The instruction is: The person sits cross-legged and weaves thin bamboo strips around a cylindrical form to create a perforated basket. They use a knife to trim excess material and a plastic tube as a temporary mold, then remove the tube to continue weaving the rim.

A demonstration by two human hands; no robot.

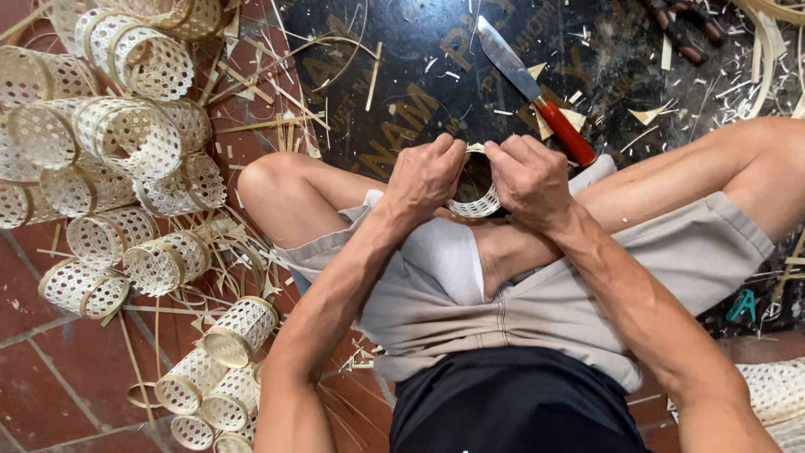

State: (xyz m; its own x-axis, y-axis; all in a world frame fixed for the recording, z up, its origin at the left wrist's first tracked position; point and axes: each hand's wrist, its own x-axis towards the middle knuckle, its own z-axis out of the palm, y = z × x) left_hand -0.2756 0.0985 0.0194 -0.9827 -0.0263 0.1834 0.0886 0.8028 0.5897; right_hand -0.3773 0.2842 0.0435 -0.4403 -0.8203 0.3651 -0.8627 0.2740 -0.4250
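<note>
Head view: both forearms reach forward over crossed legs, elbows bent. Left hand (426, 178) and right hand (528, 180) are curled tight, fingers pinching the rim of one small pale woven bamboo basket ring (475, 204) held between them at centre. One red-handled knife (532, 89) lies at one o'clock on the black mat (402, 50). At nine o'clock, about sixteen finished woven cylinders (126, 138) are heaped.
</note>
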